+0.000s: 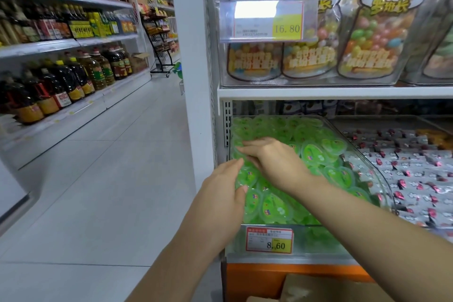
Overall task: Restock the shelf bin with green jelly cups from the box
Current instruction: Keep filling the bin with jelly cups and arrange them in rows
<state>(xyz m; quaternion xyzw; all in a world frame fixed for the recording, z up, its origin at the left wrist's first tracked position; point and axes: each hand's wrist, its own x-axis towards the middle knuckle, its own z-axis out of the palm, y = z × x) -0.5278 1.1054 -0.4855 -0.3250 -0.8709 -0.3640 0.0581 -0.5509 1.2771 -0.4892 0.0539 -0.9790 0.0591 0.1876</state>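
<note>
A clear shelf bin (369, 164) on the lower shelf is heaped with green jelly cups (316, 152). Both my hands are over its left front part. My left hand (220, 201) curls its fingers and thumb round one green jelly cup (246, 176) just above the pile. My right hand (272, 159) reaches in from the right, its fingers stretched to the left and lying on the cups by the bin's left wall. A corner of the cardboard box (326, 288) shows at the bottom edge, below the shelf.
A price tag reading 8.60 (269, 240) hangs on the bin's front. A neighbouring bin of silver wrapped sweets (416, 179) lies to the right. Candy bags (377, 32) fill the shelf above. A white post (193, 81) stands left of the bin, with an aisle floor (103, 167) and oil bottles (73, 81) beyond.
</note>
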